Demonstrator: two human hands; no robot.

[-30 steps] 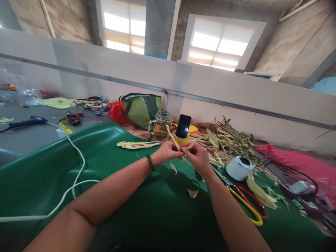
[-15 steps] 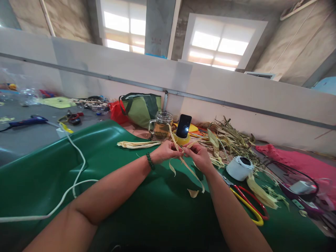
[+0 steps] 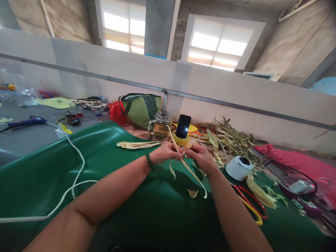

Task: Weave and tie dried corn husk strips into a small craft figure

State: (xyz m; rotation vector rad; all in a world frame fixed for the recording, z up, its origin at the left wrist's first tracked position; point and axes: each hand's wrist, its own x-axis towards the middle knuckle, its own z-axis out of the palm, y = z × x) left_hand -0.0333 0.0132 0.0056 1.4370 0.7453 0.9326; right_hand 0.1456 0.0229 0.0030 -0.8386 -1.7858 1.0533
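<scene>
I have my left hand (image 3: 168, 151) and right hand (image 3: 201, 157) together near the middle of the view, fingertips almost meeting above the green mat (image 3: 157, 213). Left thumb and fingers are pinched on a long pale strip (image 3: 193, 172); it runs slantwise between the hands, its upper end in front of the glass mug (image 3: 161, 127) and its lower end dangling toward the mat. On the right, thumb and fingers pinch at the same meeting point, with pale husk-like material in them; whether that is this strip or a second one, I can't tell from here. A short curl (image 3: 172, 170) hangs below the left fingers, and another pale tail shows just beside the right hand.

There's a green beaded bracelet (image 3: 149, 161) on my left wrist. Below the hands, a small loose scrap (image 3: 193, 193) lies on the mat. To the left, a flat bundle of pale strips (image 3: 138, 144) reaches toward the left hand. Beyond my fingertips, a phone (image 3: 183, 126) leans upright at a yellow tape roll (image 3: 181, 141), beside the mug. Off to the right I've got a heap of dry husks (image 3: 232, 134), a spool of white thread (image 3: 238, 168), and red-and-yellow-handled scissors (image 3: 238, 191), their blades hidden by my right forearm.
</scene>
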